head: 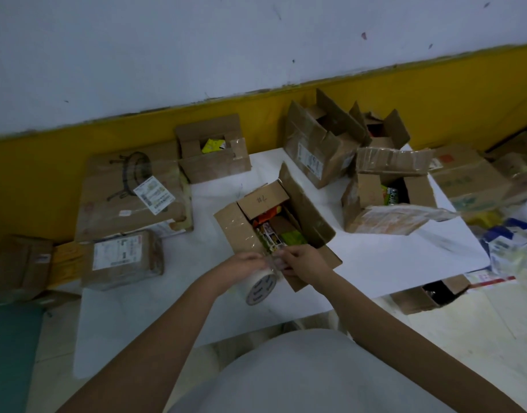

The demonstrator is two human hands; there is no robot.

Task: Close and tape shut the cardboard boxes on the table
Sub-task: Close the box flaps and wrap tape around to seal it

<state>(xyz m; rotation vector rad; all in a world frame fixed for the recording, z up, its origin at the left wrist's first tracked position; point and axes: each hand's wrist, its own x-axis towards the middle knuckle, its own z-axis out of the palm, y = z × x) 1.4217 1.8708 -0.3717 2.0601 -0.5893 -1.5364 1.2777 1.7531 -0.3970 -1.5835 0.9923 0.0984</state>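
An open cardboard box (244, 228) marked "7#" sits mid-table, its flaps spread and colourful packets showing inside. Just in front of it my left hand (241, 265) grips a roll of clear tape (260, 287). My right hand (304, 263) pinches the loose end of the tape close to the roll, over the box's near flap. Three more open boxes stand on the white table (360, 263): one at the back left (214, 165), one at the back (315, 156), one at the right (387, 216).
Taped boxes lie at the left: a large flat one (131, 198) and a small labelled one (122, 260). More cartons (470, 180) and plastic bags (509, 242) crowd the right side. A box (426, 296) sits on the floor below the table's right edge.
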